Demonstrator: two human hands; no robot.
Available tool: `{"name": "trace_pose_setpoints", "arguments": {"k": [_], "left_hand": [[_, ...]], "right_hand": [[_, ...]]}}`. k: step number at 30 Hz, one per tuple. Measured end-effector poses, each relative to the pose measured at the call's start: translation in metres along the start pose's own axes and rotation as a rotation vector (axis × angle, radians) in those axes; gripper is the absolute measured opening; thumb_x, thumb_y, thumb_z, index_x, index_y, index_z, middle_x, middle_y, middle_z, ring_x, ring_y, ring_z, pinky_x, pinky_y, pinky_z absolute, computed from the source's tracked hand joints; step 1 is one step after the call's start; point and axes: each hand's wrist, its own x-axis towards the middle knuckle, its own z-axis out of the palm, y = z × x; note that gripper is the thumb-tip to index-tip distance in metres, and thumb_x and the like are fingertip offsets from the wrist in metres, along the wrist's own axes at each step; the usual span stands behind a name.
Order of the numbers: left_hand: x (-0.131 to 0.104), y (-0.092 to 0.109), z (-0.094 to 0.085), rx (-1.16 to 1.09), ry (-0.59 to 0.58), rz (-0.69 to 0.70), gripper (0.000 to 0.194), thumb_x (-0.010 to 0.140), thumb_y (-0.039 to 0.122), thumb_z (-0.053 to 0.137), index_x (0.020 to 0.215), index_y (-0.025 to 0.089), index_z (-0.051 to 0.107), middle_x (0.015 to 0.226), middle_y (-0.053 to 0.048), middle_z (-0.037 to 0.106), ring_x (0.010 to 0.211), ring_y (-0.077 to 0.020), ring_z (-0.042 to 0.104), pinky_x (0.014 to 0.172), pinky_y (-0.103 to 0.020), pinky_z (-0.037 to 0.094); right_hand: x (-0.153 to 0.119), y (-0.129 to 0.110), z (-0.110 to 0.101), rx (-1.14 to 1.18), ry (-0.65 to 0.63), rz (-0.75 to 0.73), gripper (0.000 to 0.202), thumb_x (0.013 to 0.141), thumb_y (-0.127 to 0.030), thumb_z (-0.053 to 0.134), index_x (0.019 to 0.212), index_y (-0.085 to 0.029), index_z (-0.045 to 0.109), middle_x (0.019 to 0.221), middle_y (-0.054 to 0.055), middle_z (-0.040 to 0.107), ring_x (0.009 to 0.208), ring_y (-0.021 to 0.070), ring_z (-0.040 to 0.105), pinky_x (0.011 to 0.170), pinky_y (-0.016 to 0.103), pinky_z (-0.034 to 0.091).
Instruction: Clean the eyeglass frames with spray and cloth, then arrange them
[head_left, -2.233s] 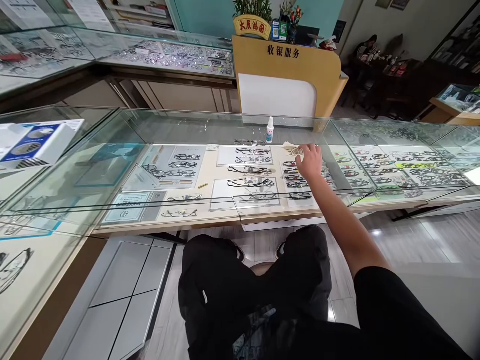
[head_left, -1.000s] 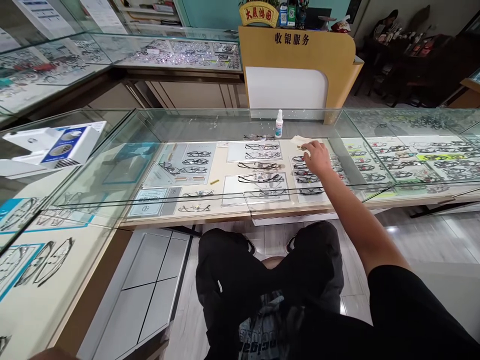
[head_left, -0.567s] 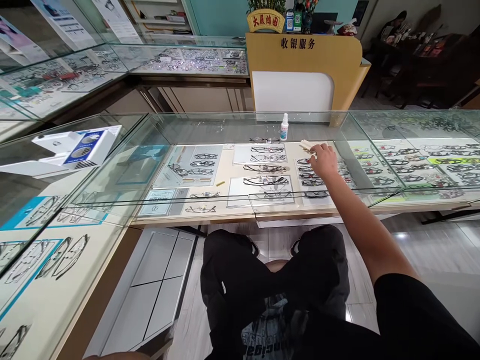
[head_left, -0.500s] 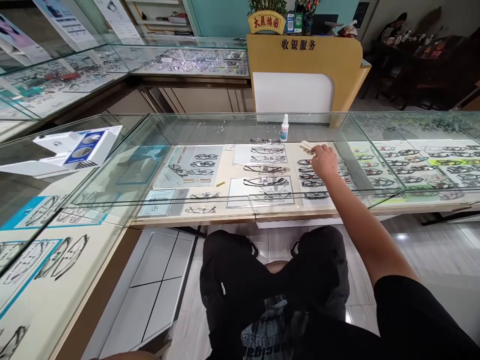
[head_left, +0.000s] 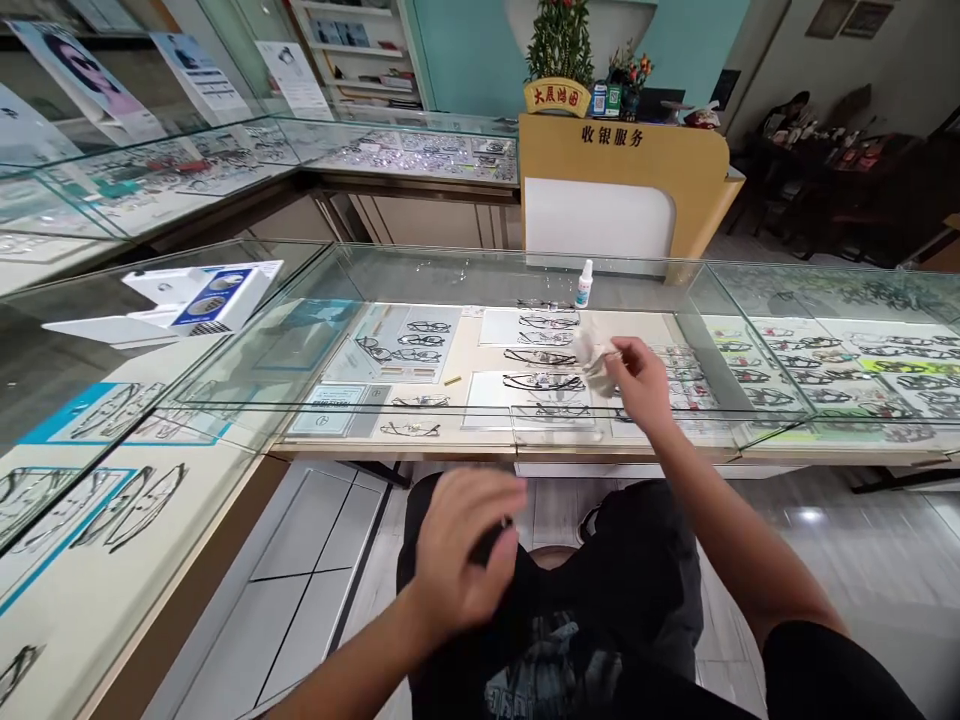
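Note:
My right hand (head_left: 641, 380) pinches a crumpled whitish cloth (head_left: 595, 362) above the glass showcase (head_left: 420, 280). Blurred at its edges, the cloth hangs to the left of the fingers. My left hand (head_left: 469, 545) is raised over my lap, short of the showcase's front edge, with thumb and fingers apart and nothing between them. A small white spray bottle (head_left: 584, 284) stands upright on the glass beyond the cloth. Beneath the glass lie rows of eyeglasses (head_left: 544, 382) on white sheets, some of them hidden by my right hand.
An opened white and blue box (head_left: 217, 298) lies on the left glass counter. Behind the showcase stands a yellow cashier desk (head_left: 622, 160) with plants. Further glass cases run along the left and back. In the dark right background a person sits near a table.
My right hand has lifted the cloth off the glass and drawn it nearer and slightly left. My left hand has come up into view from the bottom edge. The view has tilted up.

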Motion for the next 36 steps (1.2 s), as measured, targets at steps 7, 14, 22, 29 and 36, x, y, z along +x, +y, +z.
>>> {"name": "trace_pose_setpoints", "arguments": {"k": [7, 14, 22, 29, 36], "left_hand": [[0.051, -0.026, 0.027, -0.370, 0.004, -0.319, 0.049, 0.091, 0.056, 0.077, 0.131, 0.031, 0.066, 0.132, -0.008, 0.070, 0.114, -0.0255, 0.070, 0.090, -0.036, 0.060], [0.052, -0.042, 0.005, -0.421, 0.038, -0.373, 0.042, 0.079, 0.050, 0.090, 0.105, 0.022, 0.075, 0.102, -0.004, 0.076, 0.086, -0.0183, 0.068, 0.078, -0.030, 0.057], [0.171, -0.054, -0.076, -0.115, 0.215, -0.244, 0.049, 0.081, 0.048, 0.083, 0.118, 0.019, 0.069, 0.110, -0.008, 0.072, 0.090, -0.0205, 0.066, 0.076, -0.033, 0.056], [0.230, -0.051, -0.077, 0.759, 0.036, 0.170, 0.043, 0.094, 0.037, 0.066, 0.133, 0.019, 0.061, 0.138, -0.015, 0.064, 0.130, -0.0325, 0.057, 0.115, -0.048, 0.042], [0.270, -0.030, 0.004, 0.949, -0.454, 0.397, 0.024, 0.100, 0.038, 0.060, 0.109, 0.022, 0.075, 0.123, -0.010, 0.074, 0.118, -0.0315, 0.063, 0.106, -0.047, 0.044]], "right_hand": [[-0.076, -0.052, 0.062, 0.524, -0.339, 0.197, 0.044, 0.093, -0.052, 0.077, 0.128, -0.035, 0.056, 0.110, 0.004, 0.070, 0.090, 0.0208, 0.067, 0.076, 0.035, 0.056], [-0.100, -0.053, 0.084, 0.549, -0.501, 0.182, 0.041, 0.096, -0.050, 0.074, 0.130, -0.036, 0.055, 0.129, 0.007, 0.063, 0.108, 0.0226, 0.065, 0.087, 0.038, 0.058], [-0.075, -0.029, 0.057, 0.409, -0.216, 0.193, 0.032, 0.094, -0.047, 0.073, 0.119, -0.030, 0.061, 0.095, 0.000, 0.061, 0.081, 0.0184, 0.057, 0.075, 0.036, 0.051], [-0.037, 0.021, -0.002, 0.145, -0.078, 0.101, 0.027, 0.101, -0.052, 0.059, 0.115, -0.029, 0.059, 0.069, -0.006, 0.045, 0.061, 0.0174, 0.041, 0.061, 0.033, 0.037], [0.003, 0.056, -0.031, -0.152, 0.083, 0.115, 0.024, 0.096, -0.048, 0.057, 0.108, -0.028, 0.061, 0.063, -0.008, 0.042, 0.060, 0.0191, 0.041, 0.065, 0.035, 0.036]]}}
